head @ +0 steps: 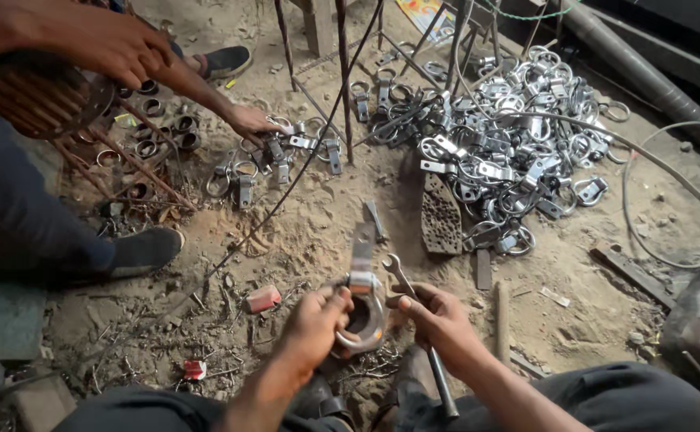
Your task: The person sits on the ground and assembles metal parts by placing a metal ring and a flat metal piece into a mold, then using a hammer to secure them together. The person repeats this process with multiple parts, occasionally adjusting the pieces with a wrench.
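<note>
My left hand (314, 324) grips a round metal ring clamp (363, 316) with a flat bracket tab sticking up from it, held low over the sandy ground. My right hand (438, 316) holds an open-ended spanner (402, 280) whose jaw points up beside the clamp's bolt; the spanner's long handle runs down past my wrist. Both hands sit close together, between my knees.
A large heap of similar shiny clamps (510, 128) lies at the upper right. Another person's hand (250, 122) reaches into a smaller group of clamps (278, 156) at upper left; their shoe (143, 250) rests nearby. A perforated metal block (442, 216), cables (662, 172) and rusty rings (154, 128) lie around.
</note>
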